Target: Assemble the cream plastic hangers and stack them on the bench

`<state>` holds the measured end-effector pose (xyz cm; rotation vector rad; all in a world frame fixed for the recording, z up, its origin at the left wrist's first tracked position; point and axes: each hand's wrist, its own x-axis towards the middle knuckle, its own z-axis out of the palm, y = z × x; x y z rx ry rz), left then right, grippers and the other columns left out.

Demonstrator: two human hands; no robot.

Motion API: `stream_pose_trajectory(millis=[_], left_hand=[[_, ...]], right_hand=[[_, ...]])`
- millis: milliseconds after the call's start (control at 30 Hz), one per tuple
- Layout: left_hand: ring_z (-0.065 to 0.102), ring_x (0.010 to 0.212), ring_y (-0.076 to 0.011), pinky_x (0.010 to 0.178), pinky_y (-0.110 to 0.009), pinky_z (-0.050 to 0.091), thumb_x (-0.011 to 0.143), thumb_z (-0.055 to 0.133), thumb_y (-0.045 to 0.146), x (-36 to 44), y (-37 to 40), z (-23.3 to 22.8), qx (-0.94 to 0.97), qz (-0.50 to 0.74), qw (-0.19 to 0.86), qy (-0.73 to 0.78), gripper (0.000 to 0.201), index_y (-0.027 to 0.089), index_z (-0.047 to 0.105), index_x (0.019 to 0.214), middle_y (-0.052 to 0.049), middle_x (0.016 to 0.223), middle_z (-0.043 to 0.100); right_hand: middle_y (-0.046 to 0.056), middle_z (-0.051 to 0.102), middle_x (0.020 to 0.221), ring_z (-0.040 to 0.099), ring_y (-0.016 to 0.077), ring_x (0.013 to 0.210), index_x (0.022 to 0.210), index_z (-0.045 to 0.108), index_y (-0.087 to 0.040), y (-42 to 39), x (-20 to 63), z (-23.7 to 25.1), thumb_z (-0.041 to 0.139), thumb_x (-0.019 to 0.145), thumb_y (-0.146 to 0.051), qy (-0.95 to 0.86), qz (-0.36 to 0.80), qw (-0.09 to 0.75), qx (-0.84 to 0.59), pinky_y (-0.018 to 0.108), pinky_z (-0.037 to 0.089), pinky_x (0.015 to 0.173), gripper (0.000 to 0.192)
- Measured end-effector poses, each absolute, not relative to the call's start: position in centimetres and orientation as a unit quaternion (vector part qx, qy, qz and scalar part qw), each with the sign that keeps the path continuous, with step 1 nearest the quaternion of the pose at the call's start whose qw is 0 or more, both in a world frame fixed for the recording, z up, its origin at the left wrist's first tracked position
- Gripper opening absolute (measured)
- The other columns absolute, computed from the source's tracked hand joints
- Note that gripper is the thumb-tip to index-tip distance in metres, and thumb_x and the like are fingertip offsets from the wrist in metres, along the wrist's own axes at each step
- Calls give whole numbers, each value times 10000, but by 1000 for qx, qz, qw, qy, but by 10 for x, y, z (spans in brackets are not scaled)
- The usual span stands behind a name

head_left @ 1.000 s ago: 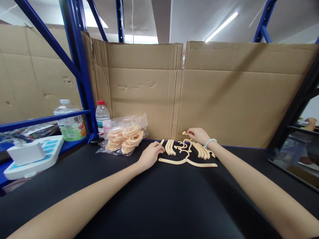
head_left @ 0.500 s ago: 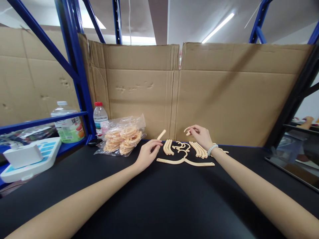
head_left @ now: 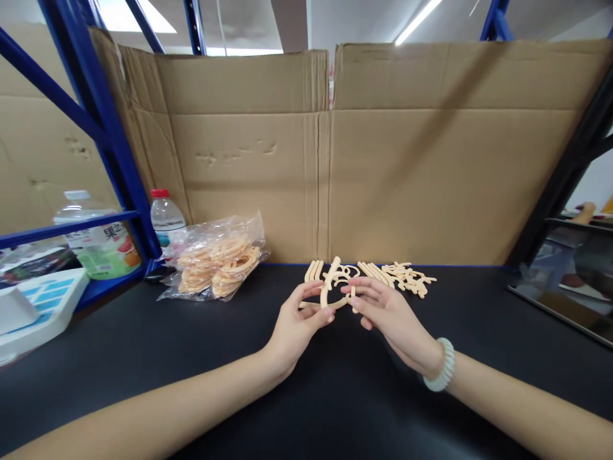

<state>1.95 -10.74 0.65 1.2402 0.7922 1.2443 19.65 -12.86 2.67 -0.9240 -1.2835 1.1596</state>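
Note:
My left hand [head_left: 299, 324] is closed around a cream plastic hanger arm [head_left: 330, 278], a curved bar tilted upward. Between the thumb and fingers of my right hand [head_left: 395, 322] is a small cream hanger hook [head_left: 353, 292], mostly covered by the fingers. The two pieces are close together above the black table; I cannot tell if they touch. Behind my hands lies a joined hanger [head_left: 341, 304], partly hidden. More hanger arms lie in a left row [head_left: 313, 271] and a right row [head_left: 375, 273], with loose hooks [head_left: 352, 271] between them.
A heap of small cream pieces [head_left: 409, 278] lies right of the rows. To the left are a clear bag of cream parts [head_left: 218, 262], a red-capped bottle [head_left: 165, 214] and a blue rack post [head_left: 115, 166]. A cardboard wall [head_left: 249, 166] closes off the back.
Both hands have come together and nearer to me, the left moving right with the hanger arm, the right moving left with the hook. The camera view has shifted too.

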Motion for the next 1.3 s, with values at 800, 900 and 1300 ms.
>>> stream_pose_trajectory(millis=[800, 900, 1300], left_hand=[[591, 799, -158, 789, -287, 426, 709, 749, 223, 21, -104, 6, 607, 473, 561, 304, 202, 159, 559, 725, 14, 723, 597], [595, 836, -169, 801, -286, 419, 709, 749, 206, 21, -104, 6, 610, 478, 556, 300, 218, 161, 536, 690, 21, 712, 578], [580, 757, -130, 746, -247, 448, 699, 757, 214, 21, -106, 7, 607, 472, 570, 289, 229, 156, 537, 673, 37, 678, 576]], right_hand=[[14, 639, 842, 609, 125, 791, 792, 641, -165, -127, 197, 17, 803, 676, -312, -488, 605, 529, -340, 300, 498, 809, 247], [45, 660, 943, 610, 150, 889, 822, 643, -164, -125, 199, 13, 760, 732, -350, -505, 613, 505, -337, 320, 479, 853, 237], [64, 671, 938, 639, 171, 872, 843, 613, -151, -123, 199, 12, 694, 806, -406, -517, 642, 469, -317, 377, 502, 865, 270]])
